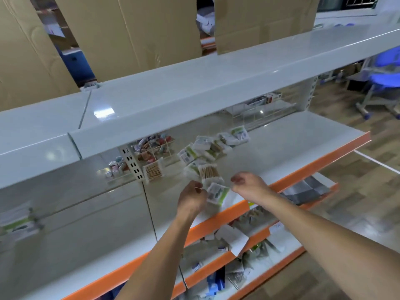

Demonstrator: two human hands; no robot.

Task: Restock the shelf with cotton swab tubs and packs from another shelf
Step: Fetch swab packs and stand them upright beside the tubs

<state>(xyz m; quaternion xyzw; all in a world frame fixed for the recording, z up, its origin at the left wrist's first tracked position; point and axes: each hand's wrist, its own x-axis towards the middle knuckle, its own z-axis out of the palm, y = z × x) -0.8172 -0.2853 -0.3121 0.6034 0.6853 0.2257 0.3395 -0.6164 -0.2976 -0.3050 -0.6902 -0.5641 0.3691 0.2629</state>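
A flat cotton swab pack (217, 193) with a green and white label sits low over the front of the white shelf (281, 146). My left hand (191, 198) pinches its left edge. My right hand (249, 185), fingers curled, meets its upper right corner; motion blur softens that contact. Just behind stands a clear tub of wooden-stemmed swabs (209, 172). Several more swab packs (207, 148) lie in a loose row toward the back right. Another swab tub (153, 169) stands by the perforated upright.
The orange-edged shelf lip (303, 169) runs just below my wrists. A gridded bin of small items (152, 146) sits at the back left. An overhanging upper shelf (194, 87) is above, with cardboard boxes (129, 29) on top. Lower shelves hold mixed goods (233, 237).
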